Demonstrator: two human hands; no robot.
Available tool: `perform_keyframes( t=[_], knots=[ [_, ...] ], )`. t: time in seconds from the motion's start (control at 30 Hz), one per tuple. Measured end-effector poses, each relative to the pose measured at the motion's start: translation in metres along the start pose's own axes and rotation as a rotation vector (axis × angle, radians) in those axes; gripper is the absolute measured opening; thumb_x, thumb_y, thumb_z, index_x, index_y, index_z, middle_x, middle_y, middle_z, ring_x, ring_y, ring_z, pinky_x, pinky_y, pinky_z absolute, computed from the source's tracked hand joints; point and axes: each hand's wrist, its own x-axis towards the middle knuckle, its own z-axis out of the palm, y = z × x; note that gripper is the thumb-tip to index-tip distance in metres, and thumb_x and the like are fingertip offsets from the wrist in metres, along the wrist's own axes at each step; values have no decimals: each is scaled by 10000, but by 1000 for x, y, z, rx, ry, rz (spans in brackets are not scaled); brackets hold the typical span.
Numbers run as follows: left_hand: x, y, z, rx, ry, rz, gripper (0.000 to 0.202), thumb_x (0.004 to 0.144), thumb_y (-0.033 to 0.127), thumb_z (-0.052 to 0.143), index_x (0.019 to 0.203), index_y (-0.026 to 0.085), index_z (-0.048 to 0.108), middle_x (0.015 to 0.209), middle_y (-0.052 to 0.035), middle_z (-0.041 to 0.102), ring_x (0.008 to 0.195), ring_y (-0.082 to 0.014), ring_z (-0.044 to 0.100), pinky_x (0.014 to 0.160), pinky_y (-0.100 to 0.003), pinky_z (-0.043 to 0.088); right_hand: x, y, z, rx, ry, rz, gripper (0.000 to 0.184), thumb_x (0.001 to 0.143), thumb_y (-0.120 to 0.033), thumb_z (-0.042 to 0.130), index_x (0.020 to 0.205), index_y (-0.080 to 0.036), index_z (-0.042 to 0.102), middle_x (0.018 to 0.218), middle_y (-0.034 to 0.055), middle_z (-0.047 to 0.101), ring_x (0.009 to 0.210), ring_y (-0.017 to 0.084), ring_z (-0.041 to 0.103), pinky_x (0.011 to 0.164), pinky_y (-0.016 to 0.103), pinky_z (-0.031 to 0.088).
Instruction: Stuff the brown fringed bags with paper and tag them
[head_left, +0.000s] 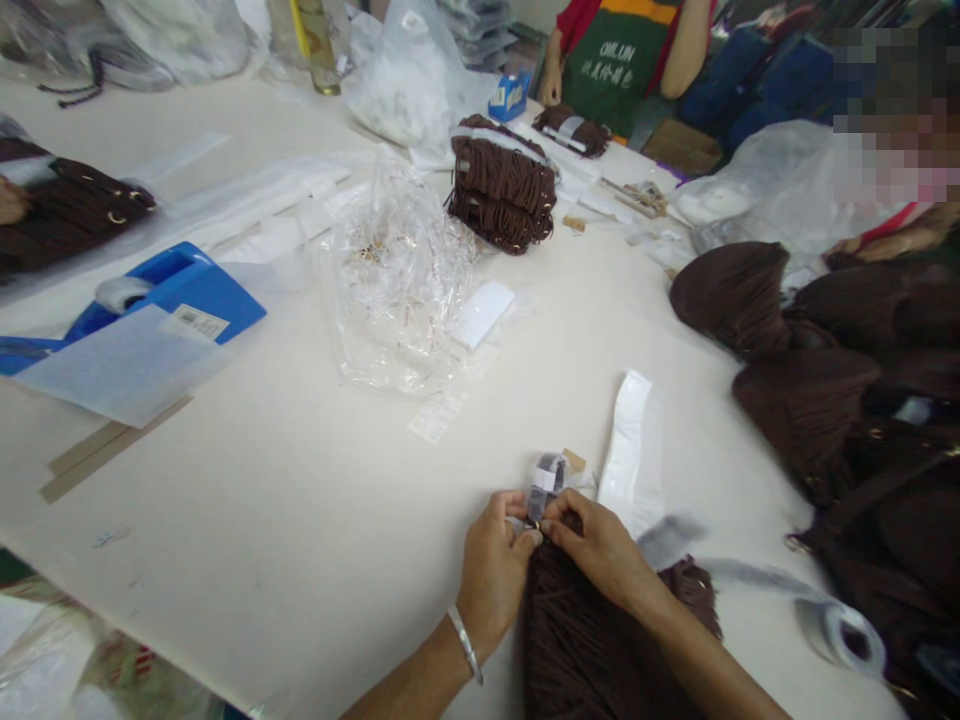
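A dark brown fringed garment (592,640) lies on the white table (300,500) in front of me. My left hand (491,570) and my right hand (596,550) meet at its top edge, both with fingers pinched together on the fabric and a small metal fitting there. A small clear packet with a white tag (547,478) sticks up just above my fingertips. My left wrist wears a silver bangle. A strip of white tags (628,445) lies just beyond my right hand.
A heap of brown garments (840,390) fills the right side. A roll of tape (844,630) sits at the right. A crumpled clear bag (397,280), a bundle of brown cords (501,190) and a blue tape dispenser (180,295) lie farther off. Other people sit at the far and right edges.
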Motion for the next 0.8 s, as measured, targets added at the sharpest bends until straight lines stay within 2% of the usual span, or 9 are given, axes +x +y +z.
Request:
perform_keyframes(
  t=[0.1,0.17,0.37,0.5,0.63,0.8],
  knots=[
    [-1,-4,2,56,30,-31,190,764,196,612,949,210,568,653,52,559,554,-106,497,569,-227,384,0,0,0,5,-1,-1,86,817,-302,548,795,-220,567,705,-18,608,676,169,560,654,286,415],
    [-1,-6,3,82,35,-23,159,777,217,610,929,209,565,618,57,536,555,-116,503,568,-233,380,0,0,0,7,-2,-5,88,817,-300,550,790,-218,570,707,-17,613,679,169,565,659,287,421],
    [-1,-6,3,145,42,39,120,783,230,607,899,204,591,710,19,599,656,-147,551,621,-261,397,0,1,-2,23,2,-16,85,814,-298,558,805,-217,581,716,-13,623,689,174,576,662,293,429],
    [0,-5,4,179,44,86,20,797,218,590,800,199,586,774,6,618,734,-155,557,695,-279,399,0,2,-1,47,7,-30,83,815,-293,553,800,-216,579,716,-15,614,690,171,572,662,291,428],
    [0,-2,3,213,42,121,108,829,228,560,726,196,564,754,11,601,738,-155,544,704,-283,380,0,4,1,70,15,-45,78,815,-284,549,789,-215,573,706,-18,609,677,167,561,645,283,422],
    [-2,-2,0,260,1,184,194,904,308,479,759,199,548,768,2,588,741,-160,532,694,-281,367,-2,5,0,63,-6,-74,67,831,-277,539,818,-216,564,728,-17,609,696,170,573,657,288,433]
  ],
)
